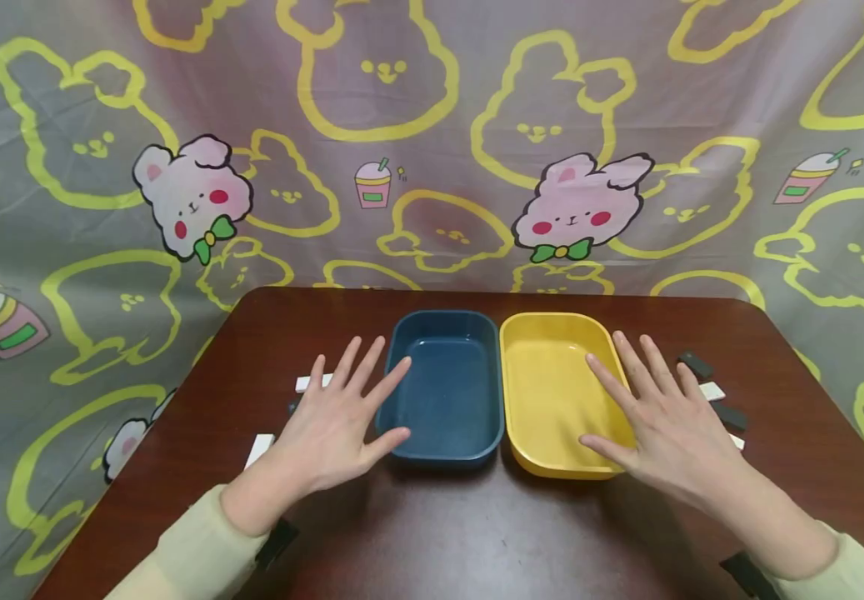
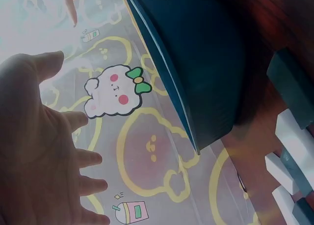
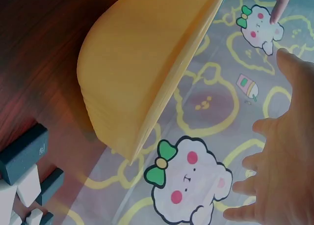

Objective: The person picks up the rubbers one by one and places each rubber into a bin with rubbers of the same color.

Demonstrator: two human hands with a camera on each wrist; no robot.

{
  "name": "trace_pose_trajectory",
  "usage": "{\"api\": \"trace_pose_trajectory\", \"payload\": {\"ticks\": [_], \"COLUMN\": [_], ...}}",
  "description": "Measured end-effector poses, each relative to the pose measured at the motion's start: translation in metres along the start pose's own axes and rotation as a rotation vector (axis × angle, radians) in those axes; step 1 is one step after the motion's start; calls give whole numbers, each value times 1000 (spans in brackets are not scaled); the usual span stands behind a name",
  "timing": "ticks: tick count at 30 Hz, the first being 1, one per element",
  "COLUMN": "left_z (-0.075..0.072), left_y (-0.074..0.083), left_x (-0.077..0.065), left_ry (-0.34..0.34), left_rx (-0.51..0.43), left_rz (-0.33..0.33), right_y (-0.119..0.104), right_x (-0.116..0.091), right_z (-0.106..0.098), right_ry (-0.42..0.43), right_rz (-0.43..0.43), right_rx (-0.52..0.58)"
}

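Side by side on the table are a dark blue bin (image 1: 442, 400) and a yellow bin (image 1: 551, 392), with nothing in either. My left hand (image 1: 334, 425) hovers at the blue bin's left side, fingers spread and holding nothing. Over the right edge of the yellow bin, my right hand (image 1: 667, 429) is spread the same way. Several dark and white blocks lie on the table beyond each hand, partly hidden in the head view. The left wrist view shows a dark block (image 2: 293, 87) and a white block (image 2: 298, 141); the right wrist view, a dark block (image 3: 24, 154).
The dark brown table (image 1: 469, 533) reaches back to a grey curtain (image 1: 432, 167) printed with yellow outlines and rabbit faces. A white block (image 1: 259, 450) lies near my left wrist. Another dark block (image 1: 731, 416) lies right of my right hand.
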State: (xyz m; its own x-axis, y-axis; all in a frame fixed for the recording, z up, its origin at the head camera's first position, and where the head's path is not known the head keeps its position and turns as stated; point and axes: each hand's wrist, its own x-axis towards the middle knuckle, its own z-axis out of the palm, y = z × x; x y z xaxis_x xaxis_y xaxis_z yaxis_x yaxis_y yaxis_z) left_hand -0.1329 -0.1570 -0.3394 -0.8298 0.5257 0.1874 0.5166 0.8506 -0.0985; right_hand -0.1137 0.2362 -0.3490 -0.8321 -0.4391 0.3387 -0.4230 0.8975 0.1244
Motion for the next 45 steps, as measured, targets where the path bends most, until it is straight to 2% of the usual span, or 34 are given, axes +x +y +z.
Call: {"api": "trace_pose_trajectory", "payload": {"ticks": [5, 11, 16, 20, 27, 31, 34, 40, 45], "left_z": [1, 12, 29, 42, 60, 66, 69, 72, 72], "left_y": [-5, -21, -34, -38, -32, -29, -27, -29, -30], "left_x": [9, 31, 53, 65, 81, 87, 90, 86, 86], "left_ry": [-18, -58, -150, -203, -190, -243, -297, -358, -359], "left_rx": [-9, -58, -63, -73, -221, -278, -328, -352, -349], "left_rz": [-15, -58, -143, -211, -342, -433, -471, -487, -485], "right_y": [13, 49, 87, 116, 151, 167, 176, 182, 185], "right_x": [6, 18, 32, 38, 30, 24, 20, 20, 21], "right_z": [-1, 0, 7, 18, 39, 50, 59, 78, 86], "right_ry": [-65, -172, -232, -299, -418, -492, -551, -590, -565], "right_rz": [55, 157, 242, 294, 368, 401, 424, 453, 461], "right_rx": [22, 60, 97, 122, 147, 168, 202, 287, 275]}}
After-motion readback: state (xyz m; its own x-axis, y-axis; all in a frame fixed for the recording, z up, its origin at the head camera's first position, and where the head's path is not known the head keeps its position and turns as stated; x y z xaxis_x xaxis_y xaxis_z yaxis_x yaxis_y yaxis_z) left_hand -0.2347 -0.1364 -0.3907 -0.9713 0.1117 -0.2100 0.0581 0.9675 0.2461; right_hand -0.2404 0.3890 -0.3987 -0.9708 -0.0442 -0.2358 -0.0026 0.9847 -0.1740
